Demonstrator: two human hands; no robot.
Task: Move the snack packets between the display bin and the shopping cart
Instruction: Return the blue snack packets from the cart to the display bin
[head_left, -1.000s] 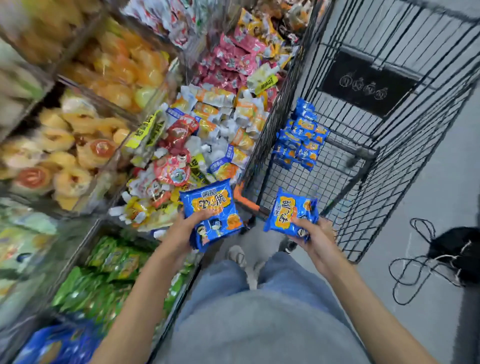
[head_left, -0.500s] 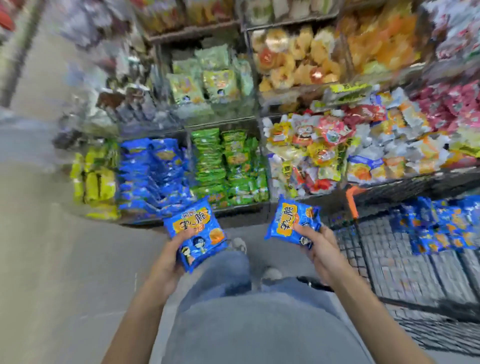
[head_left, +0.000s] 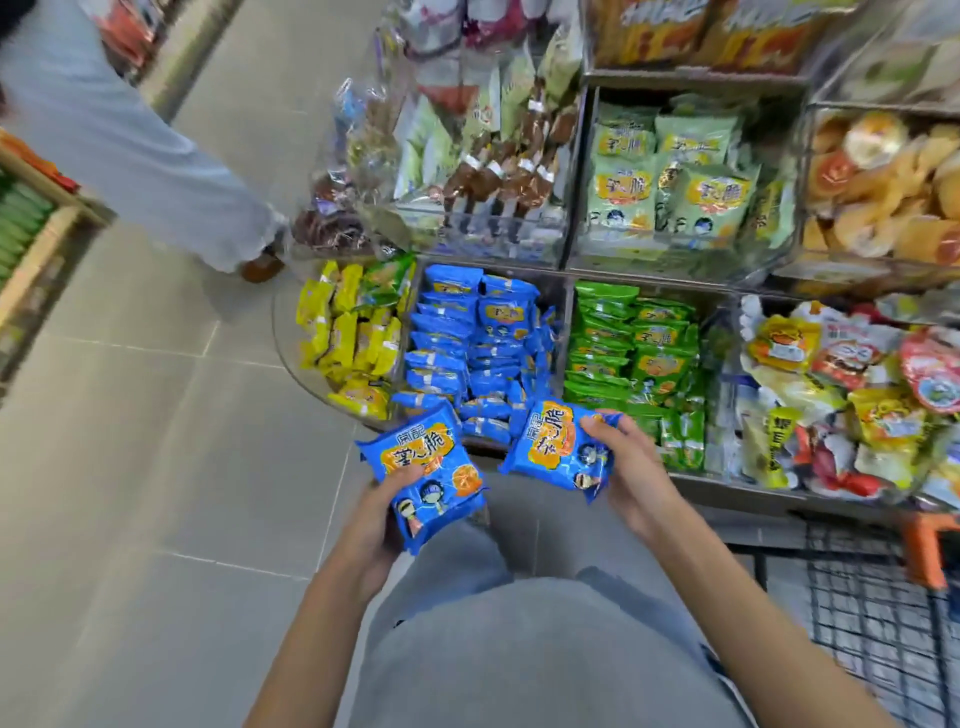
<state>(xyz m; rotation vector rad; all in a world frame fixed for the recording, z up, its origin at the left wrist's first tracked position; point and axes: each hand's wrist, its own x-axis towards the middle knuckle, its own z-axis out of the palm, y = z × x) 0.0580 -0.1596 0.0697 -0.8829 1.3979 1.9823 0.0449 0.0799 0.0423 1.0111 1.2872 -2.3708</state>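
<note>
**Two blue snack packets, one in each hand, held just in front of the blue display bin (head_left: 555, 291).**

The left hand (head_left: 371, 530) curls its thumb over the left packet (head_left: 423, 480) near the bin's front left corner. The right hand (head_left: 634, 470) pinches the right packet (head_left: 563, 449) by its end, over the bin's front right. The bin looks heaped, so a packet dropped on top may slide off the front onto the floor. The right packet could stray into the green packets (head_left: 634, 358) just right of the bin. The shopping cart (head_left: 857, 623) sits well off to the bin's right.
</note>
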